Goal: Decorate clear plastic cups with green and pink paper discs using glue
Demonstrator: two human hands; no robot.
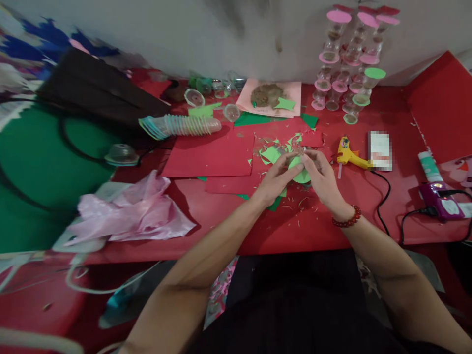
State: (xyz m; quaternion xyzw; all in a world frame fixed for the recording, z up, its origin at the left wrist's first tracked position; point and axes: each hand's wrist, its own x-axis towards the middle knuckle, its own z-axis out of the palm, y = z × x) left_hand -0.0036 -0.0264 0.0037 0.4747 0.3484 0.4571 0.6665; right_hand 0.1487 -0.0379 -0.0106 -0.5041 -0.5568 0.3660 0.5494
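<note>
Both my hands meet over the middle of the red table (228,231). My left hand (275,179) and my right hand (320,177) pinch a round light-green paper disc (300,173) between their fingertips; something small and clear seems to sit under it, though I cannot make it out. A red bead bracelet (346,219) circles my right wrist. Light-green paper offcuts (271,153) and fine shreds lie just beyond my fingers on red paper sheets (210,155).
A yellow glue gun (346,153) with a black cord lies right of my hands. Stacked clear cups with pink and green lids (346,64) stand at the back right. A lying stack of cups (180,125), pink plastic bag (132,209), black bag (96,86) sit left.
</note>
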